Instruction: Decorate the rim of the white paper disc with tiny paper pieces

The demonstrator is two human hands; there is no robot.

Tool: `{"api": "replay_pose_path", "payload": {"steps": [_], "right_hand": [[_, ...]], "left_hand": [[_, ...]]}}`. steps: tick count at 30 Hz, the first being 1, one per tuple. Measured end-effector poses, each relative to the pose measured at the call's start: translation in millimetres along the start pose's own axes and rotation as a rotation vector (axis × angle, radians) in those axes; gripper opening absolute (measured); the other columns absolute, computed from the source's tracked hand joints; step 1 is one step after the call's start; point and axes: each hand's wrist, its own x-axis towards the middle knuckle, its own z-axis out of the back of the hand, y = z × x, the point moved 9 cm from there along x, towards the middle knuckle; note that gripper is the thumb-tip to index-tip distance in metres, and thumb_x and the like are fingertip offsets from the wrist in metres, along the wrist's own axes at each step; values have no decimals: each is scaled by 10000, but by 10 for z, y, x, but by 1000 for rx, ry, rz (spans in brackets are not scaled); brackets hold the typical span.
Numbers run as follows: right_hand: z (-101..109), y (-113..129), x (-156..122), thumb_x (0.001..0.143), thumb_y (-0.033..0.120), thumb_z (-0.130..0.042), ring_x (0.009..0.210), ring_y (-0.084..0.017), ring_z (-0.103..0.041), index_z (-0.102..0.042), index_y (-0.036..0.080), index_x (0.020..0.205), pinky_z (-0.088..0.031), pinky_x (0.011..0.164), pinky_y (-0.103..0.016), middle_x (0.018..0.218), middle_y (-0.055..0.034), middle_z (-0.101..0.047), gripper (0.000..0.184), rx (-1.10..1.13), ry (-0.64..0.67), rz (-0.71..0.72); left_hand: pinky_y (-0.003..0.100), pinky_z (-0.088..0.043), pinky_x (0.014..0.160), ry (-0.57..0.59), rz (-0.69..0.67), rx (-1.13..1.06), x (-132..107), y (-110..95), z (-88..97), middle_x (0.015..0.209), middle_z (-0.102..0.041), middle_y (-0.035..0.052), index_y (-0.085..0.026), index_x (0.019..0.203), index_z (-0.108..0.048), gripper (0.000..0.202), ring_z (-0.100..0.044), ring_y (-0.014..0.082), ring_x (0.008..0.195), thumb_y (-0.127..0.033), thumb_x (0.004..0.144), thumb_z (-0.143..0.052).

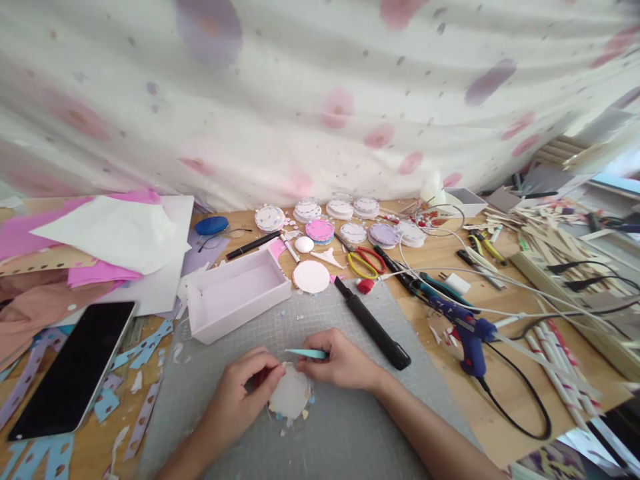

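Note:
On the grey cutting mat lies a white round disc, with small blue, yellow and white bits along its rim. My left hand pinches at the disc's upper left edge, thumb and forefinger together; a tiny piece between them cannot be ruled out. Light blue tweezers sit in my right hand, their tip pointing left above the disc. The fingertips of my right hand are bent down by the disc's upper right edge.
A white open box stands behind my left hand. To the right lie a black utility knife and a blue glue gun with cables. Several decorated discs line the back. A phone and paper scraps are at left.

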Motion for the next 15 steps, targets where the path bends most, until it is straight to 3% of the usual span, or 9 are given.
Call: {"api": "replay_pose_path", "payload": {"steps": [5,7,10,15], "right_hand": [[202,63,-6,841,395,-569,607,-110,-422,-650,167,774,-306,534,-222,651,23,-515,251,111,-172,42],[291,14,-9,856,422,-547,562,-101,-385,-611,192,900,-285,502,-215,634,39,-470,243,260,-249,35],[370,-105,3,853,463,-549,457,-82,-259,-494,231,920,-204,435,-198,548,93,-329,248,511,-312,25],[547,-191,-6,803,481,-648,414,-60,-200,-521,214,891,-135,406,-201,490,111,-316,308,550,-463,79]], "left_hand": [[222,-403,567,-9,-30,-7,13,-38,20,669,-568,9,-187,705,-640,285,-539,139,636,-335,901,-495],[226,-429,585,-5,-39,-28,13,-36,8,688,-603,20,-192,733,-671,282,-566,145,654,-336,902,-498],[247,-488,677,-28,-32,-106,-5,-1,27,815,-674,46,-218,882,-722,237,-626,171,767,-341,895,-519],[281,-517,779,-224,12,-305,-64,82,291,891,-697,29,-261,1166,-642,313,-634,177,826,-375,908,-506]]}}
